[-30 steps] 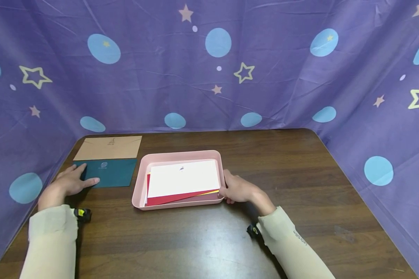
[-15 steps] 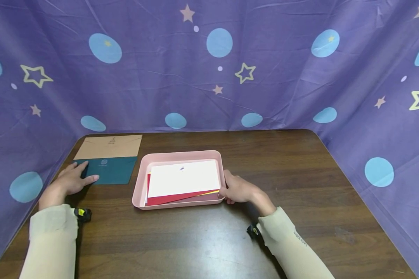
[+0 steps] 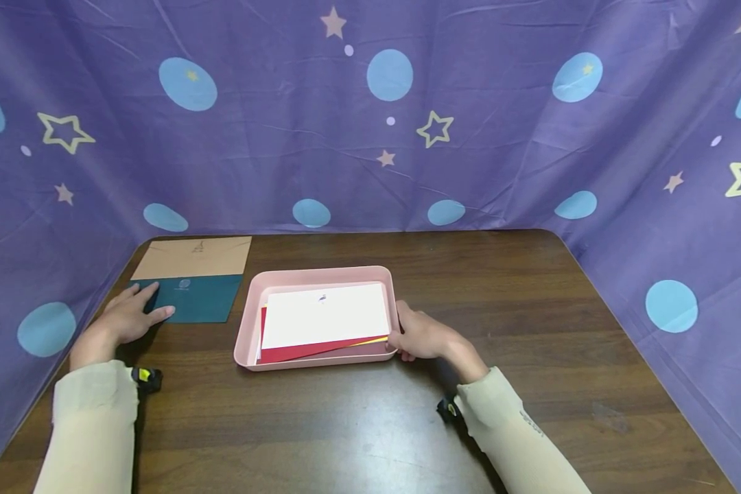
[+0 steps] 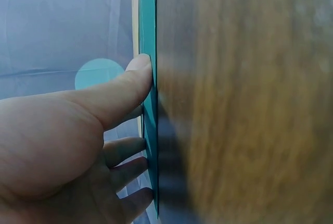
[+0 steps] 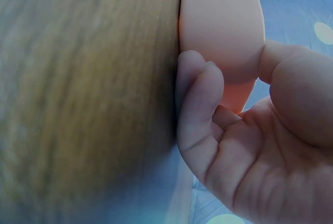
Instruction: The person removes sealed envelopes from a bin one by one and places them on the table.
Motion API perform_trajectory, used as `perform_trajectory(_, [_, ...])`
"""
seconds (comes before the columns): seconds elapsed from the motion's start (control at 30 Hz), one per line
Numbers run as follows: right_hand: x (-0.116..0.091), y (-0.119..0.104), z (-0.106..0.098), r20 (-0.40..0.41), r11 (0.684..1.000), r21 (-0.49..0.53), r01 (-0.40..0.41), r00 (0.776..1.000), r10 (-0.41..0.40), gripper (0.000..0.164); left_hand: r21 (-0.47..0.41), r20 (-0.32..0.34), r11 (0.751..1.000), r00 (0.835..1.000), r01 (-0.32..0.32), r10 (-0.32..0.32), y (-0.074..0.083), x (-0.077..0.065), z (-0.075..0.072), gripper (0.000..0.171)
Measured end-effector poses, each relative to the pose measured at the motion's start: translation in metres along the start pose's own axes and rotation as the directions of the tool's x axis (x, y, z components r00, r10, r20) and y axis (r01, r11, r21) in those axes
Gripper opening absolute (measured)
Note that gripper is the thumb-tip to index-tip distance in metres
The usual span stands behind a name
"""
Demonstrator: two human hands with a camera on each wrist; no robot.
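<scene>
A teal envelope (image 3: 204, 299) lies on the table at the left, its back edge against the front part of a tan envelope (image 3: 191, 257). My left hand (image 3: 123, 317) rests on the teal one's left side with spread fingers. In the left wrist view the thumb (image 4: 130, 81) and fingertips press on its face. In mid-table stands a pink tray (image 3: 315, 276) holding a white envelope (image 3: 324, 315) above a red envelope (image 3: 284, 355), with a yellow edge showing. My right hand (image 3: 426, 334) grips the tray's right end, thumb over the rim and fingers curled low against the outer wall.
The brown wooden table (image 3: 562, 384) reaches back to a purple curtain (image 3: 469, 137) with stars and blue dots, which also hangs at both sides. The envelopes lie close to the table's back left corner. A narrow strip of wood separates them from the tray.
My left hand has slid the teal envelope a little way back, toward the tan one. My right hand and the tray have stayed in place.
</scene>
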State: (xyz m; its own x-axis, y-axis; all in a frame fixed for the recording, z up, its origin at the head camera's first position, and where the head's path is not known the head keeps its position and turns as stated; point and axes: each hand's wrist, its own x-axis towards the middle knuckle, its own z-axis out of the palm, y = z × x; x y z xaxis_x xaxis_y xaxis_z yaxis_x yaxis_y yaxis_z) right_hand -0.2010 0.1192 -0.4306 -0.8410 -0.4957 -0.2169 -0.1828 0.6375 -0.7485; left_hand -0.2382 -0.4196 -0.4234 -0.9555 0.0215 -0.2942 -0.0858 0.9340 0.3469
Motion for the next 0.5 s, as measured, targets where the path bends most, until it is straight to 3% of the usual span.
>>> perform_trajectory(0.5, [-0.0006, -0.0012, 0.0004, -0.006, 1.000, -0.005, 0.001, 1.000, -0.001, 0.043, 0.008, -0.007, 0.999, 0.999, -0.035, 0.035, 0.0002, 0.0009, -0.0013, 0.085])
